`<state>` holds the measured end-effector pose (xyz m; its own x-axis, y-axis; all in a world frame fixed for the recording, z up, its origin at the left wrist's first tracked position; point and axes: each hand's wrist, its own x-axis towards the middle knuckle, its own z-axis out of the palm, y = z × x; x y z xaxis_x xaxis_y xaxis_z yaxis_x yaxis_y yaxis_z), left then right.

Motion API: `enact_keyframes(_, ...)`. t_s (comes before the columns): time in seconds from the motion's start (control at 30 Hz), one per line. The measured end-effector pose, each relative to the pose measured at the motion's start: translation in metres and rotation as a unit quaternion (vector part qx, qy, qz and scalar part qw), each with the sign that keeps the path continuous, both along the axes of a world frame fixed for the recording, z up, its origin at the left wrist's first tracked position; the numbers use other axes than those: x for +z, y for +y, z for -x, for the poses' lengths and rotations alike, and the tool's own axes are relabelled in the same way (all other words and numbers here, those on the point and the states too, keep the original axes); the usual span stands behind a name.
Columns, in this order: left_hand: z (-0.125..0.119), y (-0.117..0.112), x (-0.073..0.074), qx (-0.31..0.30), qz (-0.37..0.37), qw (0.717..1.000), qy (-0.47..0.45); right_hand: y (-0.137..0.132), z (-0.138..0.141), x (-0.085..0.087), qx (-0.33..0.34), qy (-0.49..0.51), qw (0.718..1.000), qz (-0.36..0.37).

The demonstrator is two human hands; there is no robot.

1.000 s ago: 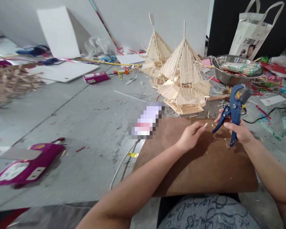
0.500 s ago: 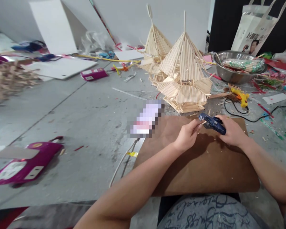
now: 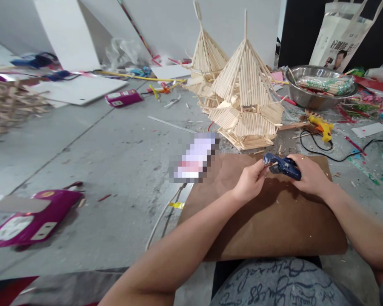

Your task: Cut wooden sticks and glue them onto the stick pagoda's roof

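Observation:
My right hand [image 3: 311,175] is wrapped round the handles of a dark blue hand cutter [image 3: 285,167], held above a brown board [image 3: 261,225]. My left hand [image 3: 249,182] pinches a thin wooden stick [image 3: 273,164] between thumb and fingers. That stick's short visible end lies at the cutter's jaws; the rest is hidden by my fingers. Beyond the board stands a pale lantern-like model [image 3: 257,123] built from wooden sticks, with a pointed roof. A second such model [image 3: 207,55] stands behind it.
Left of the board lies a phone [image 3: 196,157], blurred out, with a cable. Magenta power strips [image 3: 47,216] sit on the grey floor. At right are a yellow glue gun [image 3: 321,127] with a black cord and a steel bowl [image 3: 319,102] of wrapped sticks. Scraps are scattered around.
The view has shifted slightly. My left hand and the cutter's head are marginally lower; both hands keep their hold.

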<state>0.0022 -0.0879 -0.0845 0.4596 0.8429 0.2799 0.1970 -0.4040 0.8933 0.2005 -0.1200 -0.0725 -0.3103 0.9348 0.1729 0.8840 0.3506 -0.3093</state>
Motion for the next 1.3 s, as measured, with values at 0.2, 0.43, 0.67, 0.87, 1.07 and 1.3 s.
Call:
enact_keyframes(0.2,0.000,0.000,-0.001,-0.004,-0.006,1.000,-0.001,-0.001,0.001,0.000,-0.007,-0.007,1.000,-0.003)
enact_keyframes(0.43,0.000,0.000,-0.002,0.001,-0.029,0.999,0.022,-0.001,0.002,-0.001,-0.023,-0.023,0.999,0.008)
enact_keyframes(0.67,0.000,-0.003,0.001,0.011,-0.015,1.000,0.009,-0.004,0.006,0.002,-0.049,-0.042,0.997,0.034)
enact_keyframes(0.87,-0.001,-0.005,-0.001,0.050,-0.030,0.998,0.026,-0.007,0.011,0.006,-0.072,-0.067,0.993,0.058)
enact_keyframes(1.07,-0.005,-0.005,-0.006,0.097,-0.044,0.994,0.009,-0.006,0.015,0.004,-0.084,-0.080,0.992,0.055)
enact_keyframes(1.3,-0.007,-0.002,-0.010,0.075,-0.047,0.995,-0.042,-0.003,0.014,0.001,-0.037,-0.031,0.999,0.009)
